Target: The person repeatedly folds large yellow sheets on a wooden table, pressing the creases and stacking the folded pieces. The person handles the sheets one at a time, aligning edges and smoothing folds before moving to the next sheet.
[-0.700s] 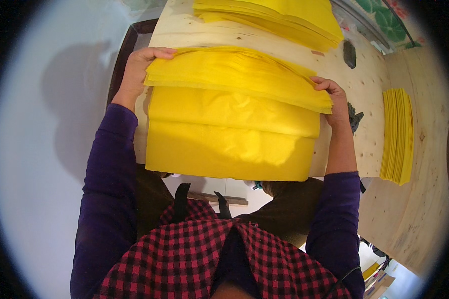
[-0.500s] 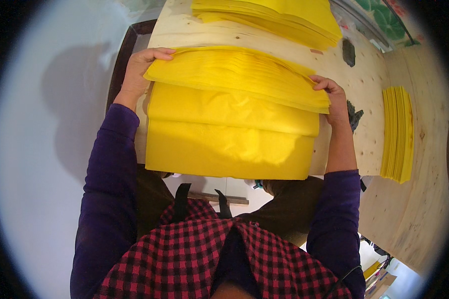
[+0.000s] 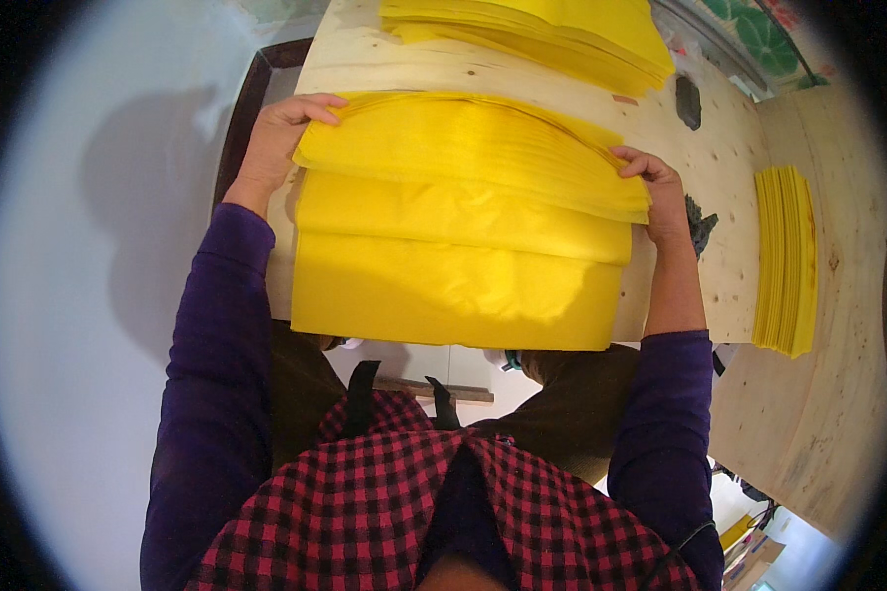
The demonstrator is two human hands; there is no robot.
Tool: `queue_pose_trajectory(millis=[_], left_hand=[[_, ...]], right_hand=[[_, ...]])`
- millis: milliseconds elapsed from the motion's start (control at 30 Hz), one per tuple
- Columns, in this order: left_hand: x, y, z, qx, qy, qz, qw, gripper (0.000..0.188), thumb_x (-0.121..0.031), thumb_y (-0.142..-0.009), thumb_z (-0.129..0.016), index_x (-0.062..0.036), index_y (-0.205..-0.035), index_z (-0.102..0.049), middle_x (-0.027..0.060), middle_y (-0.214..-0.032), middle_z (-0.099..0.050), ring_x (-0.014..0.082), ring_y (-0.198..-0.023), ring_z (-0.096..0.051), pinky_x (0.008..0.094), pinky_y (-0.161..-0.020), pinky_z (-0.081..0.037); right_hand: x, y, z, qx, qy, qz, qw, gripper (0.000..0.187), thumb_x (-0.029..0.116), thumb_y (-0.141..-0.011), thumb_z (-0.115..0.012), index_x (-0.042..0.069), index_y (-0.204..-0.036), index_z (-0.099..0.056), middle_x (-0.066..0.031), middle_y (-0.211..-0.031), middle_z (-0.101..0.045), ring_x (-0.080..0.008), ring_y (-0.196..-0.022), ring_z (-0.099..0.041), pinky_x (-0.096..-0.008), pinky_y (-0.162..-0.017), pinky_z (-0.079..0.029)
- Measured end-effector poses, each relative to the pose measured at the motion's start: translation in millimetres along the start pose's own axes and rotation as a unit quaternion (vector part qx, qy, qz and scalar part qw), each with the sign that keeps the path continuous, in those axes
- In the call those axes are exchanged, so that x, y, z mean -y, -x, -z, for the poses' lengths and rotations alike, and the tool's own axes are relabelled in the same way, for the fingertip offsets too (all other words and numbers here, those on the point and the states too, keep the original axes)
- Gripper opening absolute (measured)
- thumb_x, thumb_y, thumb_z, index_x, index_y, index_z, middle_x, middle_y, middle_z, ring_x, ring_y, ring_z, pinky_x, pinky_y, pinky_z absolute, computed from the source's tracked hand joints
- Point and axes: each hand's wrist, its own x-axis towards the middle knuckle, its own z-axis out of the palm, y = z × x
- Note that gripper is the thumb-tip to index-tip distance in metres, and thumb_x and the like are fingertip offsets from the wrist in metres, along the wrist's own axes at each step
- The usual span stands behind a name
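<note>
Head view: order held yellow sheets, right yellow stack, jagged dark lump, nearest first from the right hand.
1. Held yellow sheets: touching the right hand.
2. Jagged dark lump: just right of that hand.
3. Right yellow stack: farther right.

Between the yellow sheets point(image 3: 473, 138) and the far yellow stack point(image 3: 552, 44), we had a bare strip of table point(image 3: 434, 74) where a hand could pass. A rough dark lump point(image 3: 699, 230) stood just beside our right hand point(image 3: 662, 192); past it, the table lay open to another yellow stack point(image 3: 786, 261). A dark frame point(image 3: 235, 138) bordered our left hand point(image 3: 278, 133).
</note>
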Motion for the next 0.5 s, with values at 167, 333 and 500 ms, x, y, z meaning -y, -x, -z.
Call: queue_pose_trajectory(millis=[167, 333, 500], left_hand=[[0.1, -0.8, -1.8, 0.006, -0.017, -0.01, 1.0, 0.015, 0.007, -0.08, -0.06, -0.0028, -0.081, -0.072, 0.0087, -0.106, -0.069, 0.0182, -0.094, -0.064, 0.0253, -0.085, -0.051], [-3.2, 2.0, -4.6, -0.003, -0.077, -0.038, 0.996, 0.015, 0.008, -0.079, -0.06, -0.0013, -0.079, -0.072, 0.0088, -0.105, -0.069, 0.019, -0.092, -0.065, 0.0255, -0.084, -0.051], [-2.7, 4.3, -5.4, -0.008, -0.099, -0.058, 0.993, 0.014, 0.007, -0.078, -0.062, -0.0017, -0.079, -0.072, 0.0091, -0.104, -0.069, 0.0189, -0.092, -0.065, 0.026, -0.084, -0.051]], right_hand=[[-0.8, 1.4, 6.4, 0.027, -0.039, -0.003, 0.999, 0.012, -0.012, -0.075, -0.062, 0.0, -0.075, -0.063, -0.0138, -0.114, -0.065, -0.0209, -0.098, -0.062, -0.0315, -0.085, -0.053], [12.9, 7.6, 15.0, -0.018, 0.002, 0.002, 1.0, 0.013, -0.01, -0.081, -0.054, 0.001, -0.081, -0.062, -0.0124, -0.11, -0.066, -0.0191, -0.098, -0.062, -0.0296, -0.09, -0.049], [59.1, 8.7, 2.4, -0.117, 0.143, 0.048, 0.982, 0.013, 0.006, -0.091, -0.052, 0.006, -0.096, -0.063, -0.006, -0.112, -0.066, -0.0148, -0.103, -0.057, -0.03, -0.093, -0.043]])
